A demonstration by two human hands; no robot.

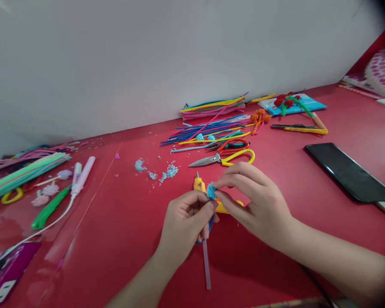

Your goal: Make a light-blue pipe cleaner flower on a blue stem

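Observation:
My left hand (188, 220), fingers closed in a pinch, holds a small light-blue fuzzy pipe-cleaner piece (211, 191). A darker blue part shows below it, between the fingers. My right hand (256, 201) meets the piece from the right, its thumb and forefinger closed on the fluffy top. Behind and under the hands lies a yellow glue gun (199, 184), tip pointing away and mostly covered. A clear glue stick (206, 265) juts toward me below my left hand. Just beyond are scissors (208, 160) with one red and one yellow handle.
Blue fuzz clippings (170, 171) lie left of the scissors. Pipe cleaners (211, 128) are heaped by the wall, near an orange pipe-cleaner flower (259, 119). A phone (349, 171) sits at right. Leftward are a pink hair-iron-like tool (84, 175), a green-handled tool (51, 207) and a purple power strip (14, 269).

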